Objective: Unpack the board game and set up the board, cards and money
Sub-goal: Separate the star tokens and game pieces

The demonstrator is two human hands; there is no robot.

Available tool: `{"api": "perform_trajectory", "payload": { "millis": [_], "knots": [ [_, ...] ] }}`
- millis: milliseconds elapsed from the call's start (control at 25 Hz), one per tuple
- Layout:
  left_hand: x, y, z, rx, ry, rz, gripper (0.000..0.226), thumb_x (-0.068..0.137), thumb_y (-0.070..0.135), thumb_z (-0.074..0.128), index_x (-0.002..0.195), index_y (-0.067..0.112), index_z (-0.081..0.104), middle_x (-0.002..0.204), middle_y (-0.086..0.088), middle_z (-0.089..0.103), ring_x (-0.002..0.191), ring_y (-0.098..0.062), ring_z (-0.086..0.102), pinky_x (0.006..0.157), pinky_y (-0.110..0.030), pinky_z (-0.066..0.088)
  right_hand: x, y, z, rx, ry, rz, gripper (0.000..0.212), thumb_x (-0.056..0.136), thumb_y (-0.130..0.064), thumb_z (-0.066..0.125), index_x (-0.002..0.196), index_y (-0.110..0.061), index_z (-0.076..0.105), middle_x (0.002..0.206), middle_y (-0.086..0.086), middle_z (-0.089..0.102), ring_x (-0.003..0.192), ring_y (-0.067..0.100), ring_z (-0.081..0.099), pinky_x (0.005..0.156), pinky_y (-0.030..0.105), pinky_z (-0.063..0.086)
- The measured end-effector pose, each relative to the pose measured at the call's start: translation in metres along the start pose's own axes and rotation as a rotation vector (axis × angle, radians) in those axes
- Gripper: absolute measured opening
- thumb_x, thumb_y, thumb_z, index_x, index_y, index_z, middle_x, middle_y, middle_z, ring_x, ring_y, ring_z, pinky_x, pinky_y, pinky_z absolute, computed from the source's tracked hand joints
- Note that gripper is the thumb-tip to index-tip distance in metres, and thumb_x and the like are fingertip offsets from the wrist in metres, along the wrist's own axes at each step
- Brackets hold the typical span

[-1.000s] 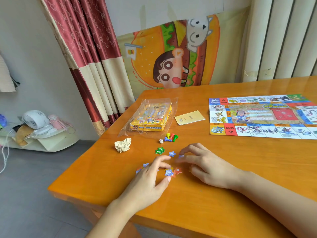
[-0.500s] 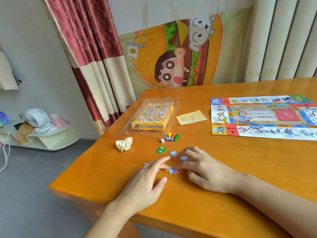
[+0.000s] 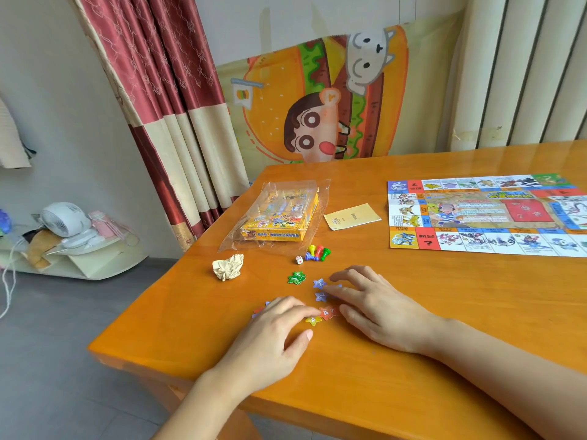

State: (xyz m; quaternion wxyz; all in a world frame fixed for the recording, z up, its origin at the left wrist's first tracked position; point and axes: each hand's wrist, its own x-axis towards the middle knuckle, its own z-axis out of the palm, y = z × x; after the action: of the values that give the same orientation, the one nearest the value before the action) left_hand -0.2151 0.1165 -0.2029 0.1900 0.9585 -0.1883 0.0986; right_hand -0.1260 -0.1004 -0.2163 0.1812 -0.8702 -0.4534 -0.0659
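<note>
My left fingers [image 3: 297,310] and right fingers [image 3: 344,292], loosely spread, touch the star tokens [image 3: 326,312] between them on the bench [image 3: 460,312].

"?" twice on the board [image 3: 486,214]

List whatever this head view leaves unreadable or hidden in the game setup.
Head view only.
- Game board: right part cut off by the frame edge.
- Star tokens: several hidden under the left hand and right hand; total count unknown.
- Yellow slip: print too small to read.
- Game box: lettering blurred by the glossy plastic bag over it.
</note>
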Motion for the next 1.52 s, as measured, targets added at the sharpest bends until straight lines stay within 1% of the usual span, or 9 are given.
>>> {"api": "perform_trajectory", "payload": {
  "millis": [200, 320, 400, 520, 600, 760, 1040, 1280, 1520],
  "knots": [
    [0.013, -0.001, 0.006, 0.036, 0.047, -0.009, 0.036, 0.095, 0.037, 0.041, 0.129, 0.031, 0.052, 0.120, 0.025, 0.044, 0.118, 0.010, 0.035, 0.099, -0.016, 0.036, -0.005, 0.000, -0.004, 0.057, 0.095, -0.023, 0.034, 0.092, -0.039, 0.038, 0.107, -0.032, 0.068, 0.124, -0.009, 0.048, 0.123, 0.011, 0.038, 0.098, 0.038, 0.043],
    [0.023, -0.002, 0.011, 0.078, 0.021, -0.015, 0.038, 0.096, 0.040, 0.042, 0.131, 0.029, 0.053, 0.125, 0.022, 0.044, 0.121, 0.009, 0.032, 0.102, -0.022, 0.036, -0.005, -0.001, -0.008, 0.137, 0.073, -0.066, 0.029, 0.090, -0.033, 0.045, 0.103, -0.029, 0.071, 0.118, -0.008, 0.052, 0.116, 0.007, 0.041, 0.100, 0.022, 0.036],
    [0.030, -0.001, 0.010, 0.083, 0.027, -0.027, 0.036, 0.097, 0.037, 0.043, 0.130, 0.028, 0.054, 0.126, 0.019, 0.047, 0.121, 0.007, 0.034, 0.102, -0.020, 0.035, -0.002, 0.003, -0.015, 0.206, 0.149, 0.041, 0.027, 0.089, -0.029, 0.047, 0.102, -0.027, 0.071, 0.111, -0.009, 0.055, 0.103, 0.004, 0.046, 0.094, 0.017, 0.035],
    [0.047, -0.004, 0.003, 0.095, 0.093, -0.092, 0.031, 0.097, 0.031, 0.048, 0.127, 0.029, 0.056, 0.123, 0.016, 0.053, 0.117, 0.001, 0.042, 0.097, -0.019, 0.039, 0.000, 0.029, -0.033, 0.274, 0.245, 0.362, 0.022, 0.086, -0.010, 0.059, 0.098, -0.024, 0.072, 0.090, -0.011, 0.060, 0.079, 0.002, 0.054, 0.073, 0.010, 0.040],
    [0.059, -0.008, 0.000, 0.109, 0.062, -0.148, 0.034, 0.091, 0.034, 0.058, 0.125, 0.031, 0.056, 0.120, 0.017, 0.056, 0.112, -0.001, 0.046, 0.092, -0.017, 0.040, -0.004, 0.048, -0.044, 0.342, 0.140, 0.494, 0.016, 0.085, -0.013, 0.068, 0.091, -0.027, 0.071, 0.083, -0.012, 0.063, 0.077, 0.006, 0.058, 0.066, 0.010, 0.042],
    [0.077, -0.012, 0.002, 0.073, -0.005, -0.203, 0.033, 0.085, 0.037, 0.066, 0.116, 0.029, 0.063, 0.109, 0.013, 0.064, 0.102, -0.003, 0.053, 0.089, -0.024, 0.046, -0.007, 0.053, -0.046, 0.524, -0.046, 0.518, 0.019, 0.074, -0.027, 0.081, 0.090, -0.028, 0.072, 0.084, -0.013, 0.067, 0.072, -0.006, 0.057, 0.065, 0.009, 0.042],
    [0.082, -0.009, 0.003, -0.009, 0.002, -0.210, 0.022, 0.086, 0.030, 0.066, 0.107, 0.026, 0.068, 0.101, 0.013, 0.069, 0.088, 0.003, 0.059, 0.077, -0.017, 0.050, 0.015, 0.051, -0.032, 0.456, 0.061, 0.549, 0.011, 0.077, -0.028, 0.079, 0.084, -0.029, 0.072, 0.079, -0.015, 0.064, 0.067, -0.003, 0.051, 0.060, 0.011, 0.038],
    [0.079, -0.006, 0.000, -0.053, -0.030, -0.249, 0.045, 0.073, 0.045, 0.076, 0.114, 0.028, 0.065, 0.104, 0.015, 0.067, 0.093, 0.000, 0.059, 0.083, -0.023, 0.050, 0.033, 0.027, -0.014, 0.399, 0.074, 0.426, 0.006, 0.077, -0.033, 0.077, 0.080, -0.033, 0.071, 0.079, -0.013, 0.059, 0.067, -0.002, 0.050, 0.060, 0.013, 0.037],
    [0.084, -0.004, 0.007, -0.087, 0.070, -0.265, 0.031, 0.081, 0.025, 0.073, 0.110, 0.017, 0.069, 0.095, 0.006, 0.071, 0.080, -0.001, 0.063, 0.074, -0.014, 0.051, 0.039, 0.027, -0.013, 0.489, 0.028, 0.425, 0.015, 0.080, -0.033, 0.075, 0.093, -0.025, 0.074, 0.087, -0.008, 0.063, 0.074, 0.003, 0.052, 0.069, 0.019, 0.041]
  ]
}}
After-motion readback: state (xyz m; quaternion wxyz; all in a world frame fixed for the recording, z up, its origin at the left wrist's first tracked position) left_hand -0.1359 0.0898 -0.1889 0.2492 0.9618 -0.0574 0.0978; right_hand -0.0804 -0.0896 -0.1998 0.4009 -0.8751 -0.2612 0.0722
